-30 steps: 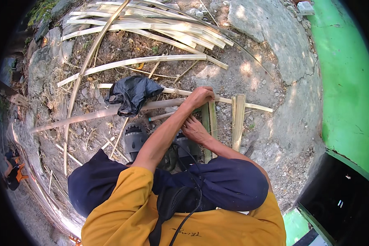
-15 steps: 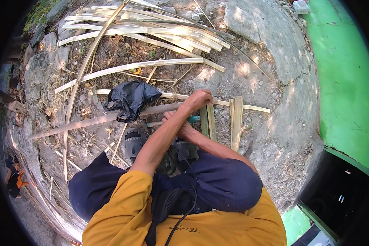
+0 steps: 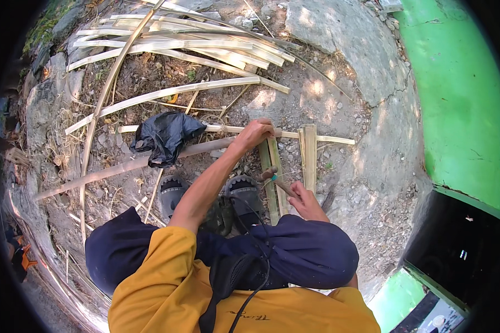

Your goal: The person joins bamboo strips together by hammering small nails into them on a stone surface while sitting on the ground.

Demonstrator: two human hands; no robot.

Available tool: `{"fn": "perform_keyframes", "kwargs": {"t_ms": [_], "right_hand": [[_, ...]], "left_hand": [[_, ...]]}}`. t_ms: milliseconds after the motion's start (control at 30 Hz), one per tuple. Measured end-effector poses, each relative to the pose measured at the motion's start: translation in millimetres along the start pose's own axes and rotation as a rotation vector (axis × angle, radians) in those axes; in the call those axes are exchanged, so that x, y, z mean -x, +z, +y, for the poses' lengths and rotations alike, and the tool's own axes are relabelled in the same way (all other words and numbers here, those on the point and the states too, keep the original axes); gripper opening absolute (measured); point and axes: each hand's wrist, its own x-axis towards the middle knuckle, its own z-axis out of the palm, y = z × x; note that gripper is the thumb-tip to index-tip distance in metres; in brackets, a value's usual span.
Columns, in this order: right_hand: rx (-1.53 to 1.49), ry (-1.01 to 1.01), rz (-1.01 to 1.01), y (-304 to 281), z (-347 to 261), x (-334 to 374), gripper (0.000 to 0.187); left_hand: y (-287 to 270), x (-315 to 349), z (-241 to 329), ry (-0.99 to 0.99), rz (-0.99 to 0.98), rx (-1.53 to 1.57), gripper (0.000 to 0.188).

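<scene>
My left hand [image 3: 257, 133] is closed over the spot where a long pale bamboo strip [image 3: 333, 139] meets the upper end of two upright greenish bamboo slats [image 3: 273, 206]. What its fingertips pinch there is hidden. My right hand [image 3: 306, 203] grips a hammer [image 3: 284, 187] by its handle. The hammer's dark head points up and left, over the upright slats and below my left hand. More upright slats [image 3: 310, 161] stand to the right, crossing the same strip. A crumpled black plastic bag [image 3: 166, 136] lies on the strip's left part and on a brownish pole [image 3: 103, 173].
A loose pile of split bamboo strips [image 3: 205, 47] covers the far ground, with one long strip [image 3: 103, 105] across its left side. My sandalled feet [image 3: 243, 194] are close below the slats. Broken concrete [image 3: 339, 28] and a green wall [image 3: 455, 100] lie to the right.
My right hand has come out from under my left forearm and moved right, with the hammer now in plain sight. My left hand stays at the slats' upper end. The whole view has shifted slightly.
</scene>
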Motion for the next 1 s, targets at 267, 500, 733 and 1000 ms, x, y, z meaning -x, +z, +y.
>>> {"fn": "perform_keyframes", "kwargs": {"t_ms": [267, 500, 733, 1000], "right_hand": [[-0.368, 0.218, 0.623, 29.8, 11.0, -32.5, 0.024], [0.068, -0.068, 0.706, 64.3, 19.7, -89.0, 0.028], [0.04, -0.065, 0.618, 66.8, 10.6, -96.1, 0.025], [0.051, -0.088, 0.632, 71.1, 11.6, -97.1, 0.024]], "left_hand": [[7.9, 9.9, 8.4, 0.021, 0.146, -0.068, 0.007], [11.7, 13.9, 13.2, -0.067, 0.219, -0.013, 0.007], [13.7, 18.2, 8.7, -0.033, 0.257, -0.019, 0.008], [15.6, 17.3, 14.5, -0.061, 0.251, -0.046, 0.009]]}}
